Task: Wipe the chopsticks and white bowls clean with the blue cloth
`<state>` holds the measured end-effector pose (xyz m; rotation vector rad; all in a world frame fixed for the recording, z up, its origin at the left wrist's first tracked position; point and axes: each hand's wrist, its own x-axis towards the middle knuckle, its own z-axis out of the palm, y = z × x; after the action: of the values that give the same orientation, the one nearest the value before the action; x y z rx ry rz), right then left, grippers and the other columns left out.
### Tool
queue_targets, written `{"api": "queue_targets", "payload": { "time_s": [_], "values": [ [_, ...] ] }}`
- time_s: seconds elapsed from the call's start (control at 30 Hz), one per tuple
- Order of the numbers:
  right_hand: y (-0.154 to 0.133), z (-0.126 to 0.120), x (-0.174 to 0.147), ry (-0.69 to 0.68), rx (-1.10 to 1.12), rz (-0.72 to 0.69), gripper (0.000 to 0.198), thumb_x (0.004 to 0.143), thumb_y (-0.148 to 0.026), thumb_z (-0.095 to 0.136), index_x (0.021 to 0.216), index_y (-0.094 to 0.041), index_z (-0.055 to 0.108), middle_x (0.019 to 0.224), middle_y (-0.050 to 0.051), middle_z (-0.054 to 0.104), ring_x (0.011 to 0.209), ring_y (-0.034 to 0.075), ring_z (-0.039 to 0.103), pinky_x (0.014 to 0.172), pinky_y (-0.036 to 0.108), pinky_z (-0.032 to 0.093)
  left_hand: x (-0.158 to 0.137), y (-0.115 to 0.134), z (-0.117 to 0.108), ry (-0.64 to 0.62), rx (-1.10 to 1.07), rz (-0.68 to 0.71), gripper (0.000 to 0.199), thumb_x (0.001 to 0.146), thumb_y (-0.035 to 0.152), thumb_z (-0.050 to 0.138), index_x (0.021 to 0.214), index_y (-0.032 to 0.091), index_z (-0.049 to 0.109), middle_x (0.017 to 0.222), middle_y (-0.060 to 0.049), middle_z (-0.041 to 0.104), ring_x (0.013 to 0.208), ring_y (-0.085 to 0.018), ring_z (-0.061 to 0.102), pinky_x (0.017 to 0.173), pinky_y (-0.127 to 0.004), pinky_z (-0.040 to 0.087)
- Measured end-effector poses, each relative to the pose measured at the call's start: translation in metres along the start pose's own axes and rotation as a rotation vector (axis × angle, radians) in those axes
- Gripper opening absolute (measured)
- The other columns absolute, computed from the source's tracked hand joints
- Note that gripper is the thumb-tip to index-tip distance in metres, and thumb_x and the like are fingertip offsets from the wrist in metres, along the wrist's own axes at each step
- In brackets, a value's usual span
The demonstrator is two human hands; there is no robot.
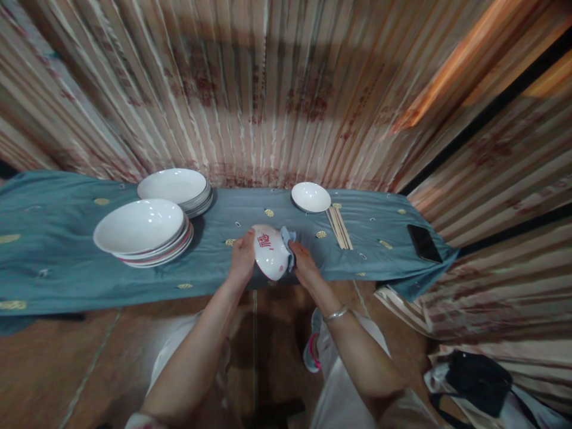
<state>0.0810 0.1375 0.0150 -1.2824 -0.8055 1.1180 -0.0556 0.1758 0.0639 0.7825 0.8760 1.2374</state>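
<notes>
Pinching a white ceramic bowl with red print (271, 255) at its left side with the left hand (242, 255); pinching a bunched pale-blue cloth (290, 247) against its right side with the right hand (304, 262). Held tipped above the near part of a teal patterned tablecloth (250, 205), probably braced both sides for steadiness. At left, perhaps stacked to save space: two piles of white ceramic dishes (138, 229). Farther right, possibly hindering right-hand movement: a shallow white bowl (311, 198) touching or just beside pale wooden chopsticks (341, 226); rightmost, a flat black phone (424, 243).

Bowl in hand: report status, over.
Left hand holding bowl. Right hand holding blue cloth against it. Bowl tilted, red marking showing. Chopsticks apart, nothing seen in the way.
</notes>
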Motion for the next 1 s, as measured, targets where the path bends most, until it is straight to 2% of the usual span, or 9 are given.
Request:
{"api": "queue_targets", "payload": {
  "time_s": [0.17,0.3,0.5,0.67,0.8,1.0],
  "values": [
    [0.006,0.004,-0.007,0.096,-0.137,-0.041,0.042,0.072,-0.061,0.053,0.07,-0.02,0.061,0.065,-0.001,0.061,0.07,0.015,0.055,0.065,0.024,0.041,0.008,0.0,-0.004,0.037,0.099,0.045,0.037,0.074,0.046,0.063,0.053,0.017,0.053,0.041,0.002,0.051,0.044,-0.011,0.048,0.042,-0.021,0.034],
    [0.008,0.0,-0.01,0.101,-0.242,-0.047,0.044,0.072,-0.062,0.05,0.06,-0.019,0.052,0.052,-0.005,0.046,0.052,0.01,0.041,0.051,0.023,0.03,0.008,0.004,-0.001,0.052,0.222,0.127,0.045,0.071,0.055,0.061,0.05,0.016,0.049,0.041,0.004,0.045,0.04,-0.008,0.039,0.039,-0.021,0.029],
    [0.01,-0.004,-0.011,0.072,-0.264,-0.032,0.038,0.071,-0.054,0.05,0.057,-0.019,0.049,0.05,-0.007,0.037,0.047,0.007,0.031,0.046,0.022,0.024,-0.001,0.004,0.01,-0.095,0.449,0.209,0.044,0.065,0.055,0.063,0.05,0.016,0.048,0.045,0.005,0.041,0.043,-0.008,0.036,0.042,-0.021,0.027],
    [0.011,-0.005,-0.008,0.052,-0.404,-0.087,0.033,0.074,-0.046,0.045,0.055,-0.019,0.048,0.049,-0.006,0.039,0.048,0.008,0.034,0.048,0.022,0.026,-0.011,-0.001,0.014,-0.223,0.827,0.402,0.038,0.077,0.043,0.052,0.05,0.017,0.047,0.046,0.005,0.038,0.045,-0.009,0.037,0.046,-0.022,0.026],
    [0.007,-0.007,-0.009,0.081,-0.589,-0.184,0.027,0.075,-0.041,0.04,0.058,-0.021,0.048,0.051,-0.004,0.044,0.051,0.011,0.04,0.052,0.023,0.028,-0.016,-0.005,0.014,-0.326,1.13,0.551,0.038,0.085,0.038,0.047,0.055,0.017,0.053,0.049,0.002,0.047,0.049,-0.011,0.044,0.051,-0.023,0.031],
    [-0.001,-0.016,-0.007,0.122,-0.655,-0.283,0.024,0.076,-0.038,0.035,0.061,-0.022,0.046,0.055,-0.002,0.048,0.054,0.013,0.043,0.055,0.025,0.031,-0.02,-0.006,0.015,-0.475,1.446,0.696,0.038,0.094,0.034,0.037,0.076,0.014,0.063,0.073,-0.008,0.065,0.071,-0.019,0.061,0.067,-0.027,0.043]
  ]
}}
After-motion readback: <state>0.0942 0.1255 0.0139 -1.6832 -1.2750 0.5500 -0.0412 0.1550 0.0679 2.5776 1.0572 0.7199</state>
